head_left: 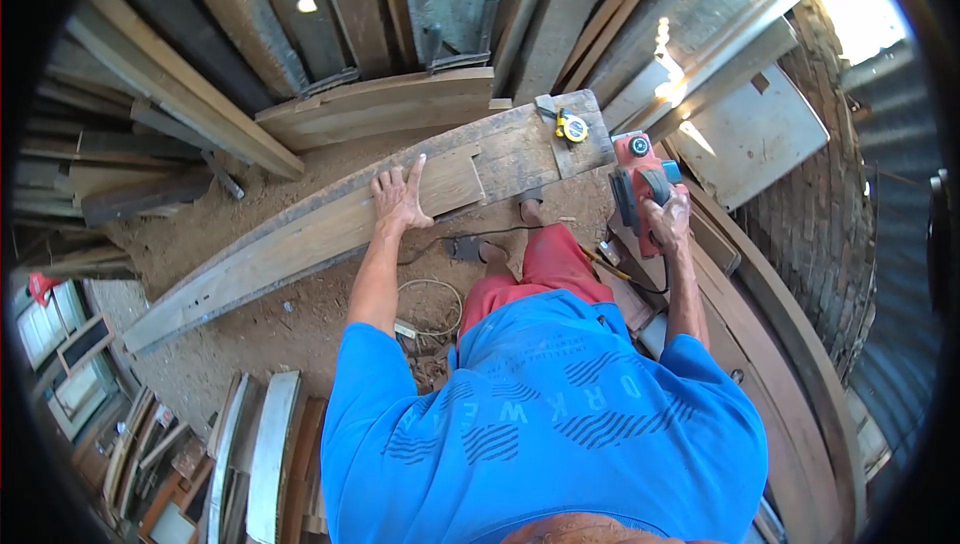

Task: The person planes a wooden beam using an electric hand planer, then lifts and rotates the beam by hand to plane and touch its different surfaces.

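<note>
My left hand (402,196) lies on a long pale wooden board (330,220) with its fingers spread. That board rests on a longer, weathered bench plank (520,149). Off the plank's right end, my right hand (668,219) grips the rear handle of a red electric planer (634,184). The planer is held apart from the board, and a dark cord hangs from it. On the plank's far end sits a yellow tape measure (572,127).
Timber planks (350,9) lean along the far side. More boards (770,364) lie to my right, and stacked wood pieces (270,454) stand at lower left. A pale cable loop (430,284) lies on the dusty floor near my feet. Corrugated metal sheeting (900,194) forms the right side.
</note>
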`<state>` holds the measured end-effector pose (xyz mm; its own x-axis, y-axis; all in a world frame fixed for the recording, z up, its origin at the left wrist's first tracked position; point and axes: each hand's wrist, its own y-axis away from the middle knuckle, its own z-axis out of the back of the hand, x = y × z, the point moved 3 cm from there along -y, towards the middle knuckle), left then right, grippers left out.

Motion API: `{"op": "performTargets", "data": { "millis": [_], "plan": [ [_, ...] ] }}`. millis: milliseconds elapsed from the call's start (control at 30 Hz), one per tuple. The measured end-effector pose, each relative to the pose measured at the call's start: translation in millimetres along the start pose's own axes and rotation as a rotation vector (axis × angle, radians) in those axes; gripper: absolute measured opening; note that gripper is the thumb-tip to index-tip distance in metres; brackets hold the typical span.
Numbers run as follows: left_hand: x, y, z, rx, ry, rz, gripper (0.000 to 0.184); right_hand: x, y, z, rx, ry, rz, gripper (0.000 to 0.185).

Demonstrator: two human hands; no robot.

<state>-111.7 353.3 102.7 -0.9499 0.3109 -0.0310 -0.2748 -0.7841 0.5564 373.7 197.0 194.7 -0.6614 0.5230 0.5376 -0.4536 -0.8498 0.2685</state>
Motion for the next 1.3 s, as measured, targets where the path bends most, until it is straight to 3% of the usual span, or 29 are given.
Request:
{"op": "performTargets", "data": {
  "millis": [200, 467, 567, 667, 800, 967, 1300],
  "plan": [
    [-5, -4, -7, 0.026, 0.084, -0.003, 0.142, -67, -32, -11, 0.121, 0.155, -0.162, 0.04],
    [-14, 25, -50, -0.242, 0.175, 0.008, 0.117, -190, -131, -158, 0.418, 0.251, -0.173, 0.044],
    [-23, 26, -63, -0.292, 0.164, 0.029, 0.105, -341, -161, -267, 0.498, 0.351, 0.124, 0.048],
    [-17, 26, -84, -0.317, 0.067, 0.0, 0.091, -309, -195, -288, 0.529, 0.384, -0.044, 0.047],
    [-36, 28, -88, -0.401, 0.125, 0.044, 0.079, -319, -218, -331, 0.554, 0.408, -0.094, 0.045],
    [-55, 29, -85, -0.486, 0.108, 0.136, 0.07, -342, -228, -381, 0.578, 0.427, -0.127, 0.044],
    [-56, 30, -86, -0.504, 0.106, 0.157, 0.06, -371, -213, -408, 0.63, 0.462, -0.154, 0.041]
  ]
}}
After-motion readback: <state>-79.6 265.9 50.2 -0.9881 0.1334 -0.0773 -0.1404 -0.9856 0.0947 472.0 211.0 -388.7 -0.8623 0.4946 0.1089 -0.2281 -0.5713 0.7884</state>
